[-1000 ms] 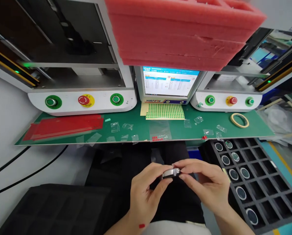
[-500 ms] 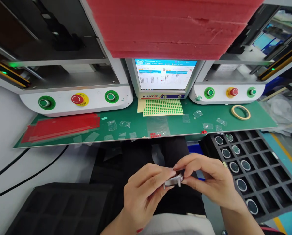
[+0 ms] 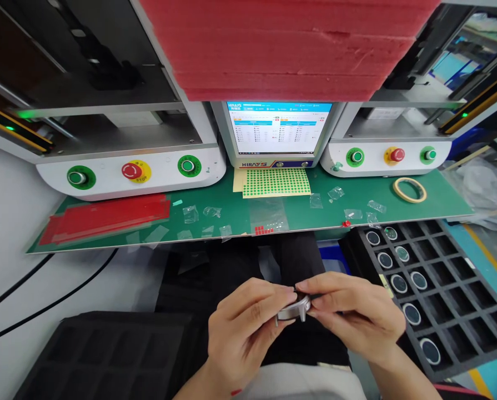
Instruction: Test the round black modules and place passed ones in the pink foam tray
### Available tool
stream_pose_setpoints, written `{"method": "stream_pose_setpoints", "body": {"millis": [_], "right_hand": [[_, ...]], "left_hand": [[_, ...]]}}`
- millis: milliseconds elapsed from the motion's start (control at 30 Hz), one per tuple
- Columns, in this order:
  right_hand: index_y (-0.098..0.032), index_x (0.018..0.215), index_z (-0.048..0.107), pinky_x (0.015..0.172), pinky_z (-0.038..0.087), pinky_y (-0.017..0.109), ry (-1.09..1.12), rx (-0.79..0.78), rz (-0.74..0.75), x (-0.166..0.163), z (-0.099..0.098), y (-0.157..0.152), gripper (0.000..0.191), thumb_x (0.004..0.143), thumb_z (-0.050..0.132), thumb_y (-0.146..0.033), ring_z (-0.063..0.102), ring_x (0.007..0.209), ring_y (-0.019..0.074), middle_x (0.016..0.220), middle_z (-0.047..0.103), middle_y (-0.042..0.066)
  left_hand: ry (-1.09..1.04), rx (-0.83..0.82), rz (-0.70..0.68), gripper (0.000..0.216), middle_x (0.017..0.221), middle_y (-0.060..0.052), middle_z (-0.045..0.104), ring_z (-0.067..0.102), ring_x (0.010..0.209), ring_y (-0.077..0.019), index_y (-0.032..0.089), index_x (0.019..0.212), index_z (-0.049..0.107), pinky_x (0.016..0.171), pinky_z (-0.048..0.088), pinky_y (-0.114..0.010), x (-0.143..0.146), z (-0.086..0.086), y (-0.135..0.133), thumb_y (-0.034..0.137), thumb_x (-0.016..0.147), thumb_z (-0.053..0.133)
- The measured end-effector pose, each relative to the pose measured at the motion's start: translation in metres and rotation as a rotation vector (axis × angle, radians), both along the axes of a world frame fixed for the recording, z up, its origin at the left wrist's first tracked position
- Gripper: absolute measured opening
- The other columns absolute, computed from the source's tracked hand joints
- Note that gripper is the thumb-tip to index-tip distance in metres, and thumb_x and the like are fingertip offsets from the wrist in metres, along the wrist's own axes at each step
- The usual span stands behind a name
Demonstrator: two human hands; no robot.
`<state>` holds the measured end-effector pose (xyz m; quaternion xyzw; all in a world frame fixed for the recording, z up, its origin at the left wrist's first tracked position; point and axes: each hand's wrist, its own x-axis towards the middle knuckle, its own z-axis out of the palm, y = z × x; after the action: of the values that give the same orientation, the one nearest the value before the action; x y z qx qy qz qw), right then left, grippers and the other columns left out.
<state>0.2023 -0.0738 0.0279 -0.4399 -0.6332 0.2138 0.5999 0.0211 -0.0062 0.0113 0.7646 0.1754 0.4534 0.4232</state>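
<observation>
Right grip [image 3: 359,312]: fingers lying flatter than half a second ago, pinching the right edge of the metal case [image 3: 290,312]
Left grip [image 3: 244,328]: clasping its left side
Metal case: between both grips
Black tray [image 3: 446,306]: to their right

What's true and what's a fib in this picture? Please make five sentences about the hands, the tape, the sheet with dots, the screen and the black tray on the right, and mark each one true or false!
1. The left hand and the right hand both touch one metal watch case. True.
2. The dotted sheet has blue dots. False: the dots on the dotted sheet are green.
3. The roll of tape lies on the green table. True.
4. The screen is dark. False: the screen is lit up.
5. Round discs sit in the black tray on the right. True.
</observation>
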Motion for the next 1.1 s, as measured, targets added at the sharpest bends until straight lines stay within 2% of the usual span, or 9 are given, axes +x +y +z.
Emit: {"method": "stream_pose_setpoints", "body": {"millis": [167, 400, 567, 633, 700, 833, 933, 1033, 1100], "right_hand": [[-0.021, 0.096, 0.069, 0.072, 0.064, 0.03, -0.059, -0.075, 0.022, 0.004, 0.004, 0.002, 0.013, 0.087, 0.066, -0.012, 0.075, 0.085, 0.0198, 0.094, 0.077, 0.008], [-0.019, 0.093, 0.067, 0.074, 0.064, 0.03, -0.259, 0.077, -0.142, 0.0, -0.002, 0.004, 0.015, 0.086, 0.063, -0.006, 0.075, 0.085, 0.021, 0.095, 0.077, 0.011], [-0.021, 0.091, 0.067, 0.075, 0.064, 0.029, -0.22, 0.117, -0.296, -0.001, -0.011, 0.006, 0.019, 0.083, 0.062, -0.004, 0.076, 0.084, 0.0222, 0.094, 0.078, 0.009], [-0.022, 0.089, 0.067, 0.075, 0.063, 0.026, -0.136, 0.104, -0.308, -0.001, -0.02, 0.014, 0.017, 0.083, 0.064, -0.006, 0.076, 0.082, 0.0205, 0.092, 0.078, 0.006], [-0.023, 0.086, 0.068, 0.075, 0.062, 0.025, -0.024, -0.012, -0.234, 0.0, -0.037, 0.024, 0.009, 0.086, 0.065, -0.015, 0.076, 0.081, 0.0193, 0.09, 0.079, 0.004], [-0.022, 0.082, 0.07, 0.078, 0.059, 0.028, 0.074, -0.394, -0.053, 0.005, -0.097, 0.043, 0.02, 0.091, 0.059, -0.036, 0.075, 0.083, 0.0207, 0.087, 0.077, 0.003], [-0.02, 0.073, 0.067, 0.061, 0.056, 0.026, 0.055, -0.482, -0.009, 0.008, -0.149, 0.048, 0.031, 0.092, 0.055, -0.041, 0.073, 0.065, 0.0203, 0.068, 0.073, 0.003], [-0.019, 0.073, 0.063, 0.051, 0.051, 0.023, 0.052, -0.551, 0.005, 0.009, -0.187, 0.045, 0.034, 0.095, 0.047, -0.041, 0.07, 0.056, 0.0184, 0.066, 0.072, 0.003], [-0.02, 0.076, 0.062, 0.052, 0.049, 0.023, 0.029, -0.576, -0.002, 0.008, -0.2, 0.043, 0.029, 0.095, 0.046, -0.036, 0.07, 0.055, 0.0173, 0.068, 0.072, 0.002]], "left_hand": [[0.018, 0.008, 0.013, 0.043, 0.099, -0.006, 0.072, 0.068, 0.088, -0.0171, 0.023, 0.12, 0.066, 0.071, 0.058, -0.027, 0.001, 0.0, 0.0, 0.001, 0.083, 0.064], [0.058, 0.112, 0.208, 0.05, 0.102, -0.004, 0.073, 0.069, 0.088, -0.0162, 0.021, 0.122, 0.066, 0.076, 0.059, -0.025, 0.007, 0.0, -0.009, -0.003, 0.078, 0.065], [0.056, 0.205, 0.485, 0.045, 0.094, -0.002, 0.073, 0.068, 0.082, -0.0146, 0.022, 0.116, 0.068, 0.073, 0.058, -0.023, 0.006, 0.007, 0.003, -0.003, 0.079, 0.064], [0.027, 0.241, 0.604, 0.036, 0.092, -0.002, 0.073, 0.068, 0.081, -0.0144, 0.021, 0.109, 0.071, 0.073, 0.058, -0.024, 0.009, 0.026, 0.022, 0.0, 0.08, 0.065], [-0.034, 0.319, 0.705, 0.024, 0.09, -0.002, 0.073, 0.069, 0.081, -0.0141, 0.019, 0.101, 0.072, 0.074, 0.059, -0.024, 0.018, 0.059, 0.05, 0.007, 0.08, 0.069], [-0.118, 0.547, 0.841, 0.029, 0.087, -0.002, 0.073, 0.07, 0.075, -0.0099, 0.007, 0.103, 0.067, 0.068, 0.056, -0.019, 0.053, 0.155, 0.141, 0.02, 0.078, 0.073], [0.144, 0.516, 0.858, 0.047, 0.065, 0.005, 0.064, 0.069, 0.065, -0.0077, -0.009, 0.112, 0.055, 0.066, 0.048, -0.02, 0.08, 0.223, 0.224, 0.028, 0.083, 0.059], [0.306, 0.546, 0.852, 0.054, 0.066, 0.003, 0.063, 0.066, 0.061, -0.005, -0.018, 0.101, 0.053, 0.067, 0.043, -0.023, 0.104, 0.254, 0.296, 0.033, 0.09, 0.039], [0.29, 0.604, 0.82, 0.046, 0.07, 0.0, 0.066, 0.064, 0.056, -0.0027, -0.014, 0.093, 0.056, 0.064, 0.045, -0.019, 0.118, 0.254, 0.328, 0.031, 0.09, 0.05]]}}
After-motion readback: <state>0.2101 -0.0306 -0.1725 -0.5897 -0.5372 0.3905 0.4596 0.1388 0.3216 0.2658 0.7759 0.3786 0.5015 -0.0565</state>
